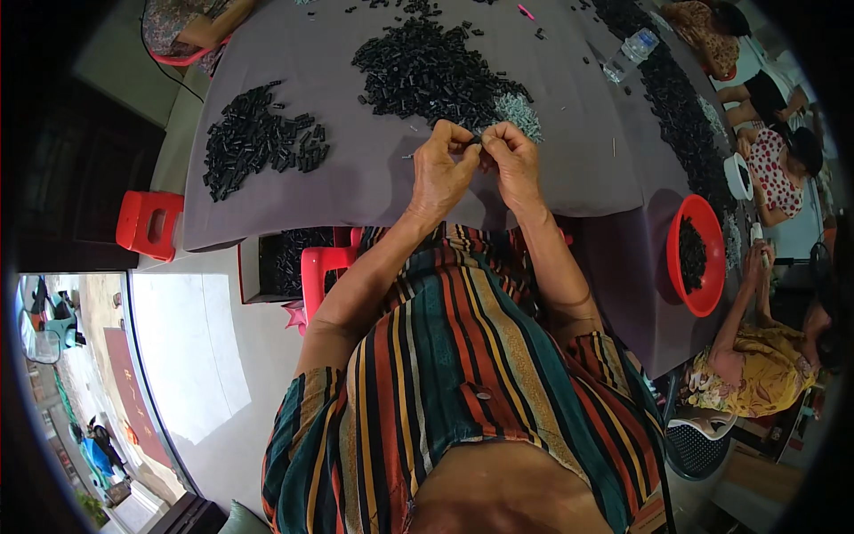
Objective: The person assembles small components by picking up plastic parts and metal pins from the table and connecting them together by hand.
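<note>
My left hand (439, 171) and my right hand (516, 165) meet over the near part of the cloth-covered table, both closed in a pinch. Between the fingertips a small black piece (476, 140) shows, mostly covered by the fingers. Just beyond the hands lies a large heap of short black cylindrical parts (422, 71). Against its right edge sits a small pile of silvery-grey bits (519, 114), close to my right hand. Farther left is a second, looser pile of black parts (253, 142).
The grey tablecloth (356, 191) drapes over the near edge. To the right stand a clear plastic bottle (630, 55), a long row of black parts (680, 107) and a red basin (698, 303). Red stools (149, 224) flank the table's left. Several people work along the far right.
</note>
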The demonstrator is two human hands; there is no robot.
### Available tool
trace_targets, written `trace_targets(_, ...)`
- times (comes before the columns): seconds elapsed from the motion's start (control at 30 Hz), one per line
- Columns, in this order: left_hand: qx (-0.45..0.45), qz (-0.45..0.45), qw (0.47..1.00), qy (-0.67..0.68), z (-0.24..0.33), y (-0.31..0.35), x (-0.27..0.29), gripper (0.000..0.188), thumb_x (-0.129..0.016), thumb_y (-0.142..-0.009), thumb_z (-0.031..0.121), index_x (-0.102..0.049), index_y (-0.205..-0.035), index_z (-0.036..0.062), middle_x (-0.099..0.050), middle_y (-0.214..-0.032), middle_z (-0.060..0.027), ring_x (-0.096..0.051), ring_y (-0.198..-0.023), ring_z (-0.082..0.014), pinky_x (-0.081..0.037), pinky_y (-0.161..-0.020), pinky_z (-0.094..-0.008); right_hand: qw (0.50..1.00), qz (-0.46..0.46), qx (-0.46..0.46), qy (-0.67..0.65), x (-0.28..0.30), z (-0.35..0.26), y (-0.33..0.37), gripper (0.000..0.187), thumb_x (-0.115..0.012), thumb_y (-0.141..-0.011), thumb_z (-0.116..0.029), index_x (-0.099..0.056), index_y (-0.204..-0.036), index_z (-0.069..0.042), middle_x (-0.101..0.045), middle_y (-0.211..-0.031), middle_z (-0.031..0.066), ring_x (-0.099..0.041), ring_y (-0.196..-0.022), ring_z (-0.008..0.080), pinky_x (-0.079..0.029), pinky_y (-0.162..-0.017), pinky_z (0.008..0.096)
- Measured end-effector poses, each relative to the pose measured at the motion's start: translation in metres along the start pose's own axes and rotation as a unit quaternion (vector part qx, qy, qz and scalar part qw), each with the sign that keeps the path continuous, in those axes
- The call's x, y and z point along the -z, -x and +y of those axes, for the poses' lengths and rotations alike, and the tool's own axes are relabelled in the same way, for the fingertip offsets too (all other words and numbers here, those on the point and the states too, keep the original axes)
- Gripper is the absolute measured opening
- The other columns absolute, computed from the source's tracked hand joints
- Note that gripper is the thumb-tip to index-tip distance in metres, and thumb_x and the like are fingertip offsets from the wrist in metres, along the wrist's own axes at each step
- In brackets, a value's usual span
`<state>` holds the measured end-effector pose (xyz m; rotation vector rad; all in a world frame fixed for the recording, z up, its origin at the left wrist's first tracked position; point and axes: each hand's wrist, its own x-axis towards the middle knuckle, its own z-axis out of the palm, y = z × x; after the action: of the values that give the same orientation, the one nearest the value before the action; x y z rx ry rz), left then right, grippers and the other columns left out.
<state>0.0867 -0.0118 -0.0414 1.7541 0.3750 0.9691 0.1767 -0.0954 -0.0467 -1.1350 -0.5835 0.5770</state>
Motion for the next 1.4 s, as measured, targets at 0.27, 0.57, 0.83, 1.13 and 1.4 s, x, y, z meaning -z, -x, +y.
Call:
trace_targets(0.27, 0.04, 0.028, 0.999, 0.018, -0.003, -0.003, -0.002, 0.013, -0.061, -0.074, 0.005, -0.05, -0.078, 0.0001, -0.059, -0.061, -0.0105, -0.058, -0.054, -0.016, -0.047, -0.051, -0.0289, 1.0, -0.017, -0.016, 0.006, -0.003, -0.004, 0.001, 0.014, -0.059, -0.083, -0.011, -0.053, -0.074, -0.003, -0.053, -0.065, 0.0017, -0.049, -0.053, 0.0076, -0.041, -0.047, 0.0214)
trace_targets(0.57, 0.064, 0.023, 0.994, 0.081, -0.009, -0.003, -0.004, 0.012, -0.06, -0.075, 0.003, -0.049, -0.076, -0.0011, -0.058, -0.061, -0.0073, -0.057, -0.056, -0.0099, -0.045, -0.049, -0.0245, 0.995, -0.044, -0.083, -0.037, 0.004, 0.002, -0.001, 0.017, -0.061, -0.084, -0.016, -0.054, -0.072, -0.005, -0.051, -0.062, 0.0007, -0.045, -0.05, 0.0069, -0.04, -0.045, 0.021)
trace_targets(0.83, 0.11, 0.031, 0.99, 0.077, -0.026, -0.002, -0.007, 0.012, -0.061, -0.07, 0.004, -0.051, -0.072, -0.002, -0.057, -0.06, -0.0074, -0.052, -0.054, -0.0102, -0.043, -0.049, -0.0256, 0.995, -0.041, -0.088, -0.002, 0.008, 0.008, -0.003, 0.014, -0.055, -0.084, -0.01, -0.053, -0.072, -0.004, -0.051, -0.062, 0.0006, -0.045, -0.05, 0.0062, -0.038, -0.044, 0.0208)
trace_targets(1.13, 0.072, 0.074, 0.993, -0.061, -0.029, -0.006, -0.002, 0.011, -0.063, -0.07, 0.003, -0.053, -0.074, -0.0004, -0.056, -0.061, -0.006, -0.051, -0.053, -0.0124, -0.04, -0.049, -0.026, 0.966, 0.022, 0.057, 0.253, 0.021, 0.015, -0.009, 0.008, -0.054, -0.081, -0.008, -0.055, -0.074, -0.005, -0.051, -0.064, -0.0054, -0.042, -0.053, 0.0016, -0.035, -0.048, 0.0172)
trace_targets(1.4, 0.098, -0.003, 0.995, -0.036, -0.017, -0.011, 0.014, 0.012, -0.065, -0.073, 0.004, -0.056, -0.08, 0.0009, -0.059, -0.067, -0.0092, -0.056, -0.057, -0.016, -0.044, -0.054, -0.0285, 0.978, 0.038, 0.062, 0.194, 0.015, 0.005, -0.006, 0.008, -0.056, -0.082, -0.008, -0.057, -0.075, -0.005, -0.052, -0.062, -0.0037, -0.043, -0.052, 0.0014, -0.034, -0.044, 0.0173)
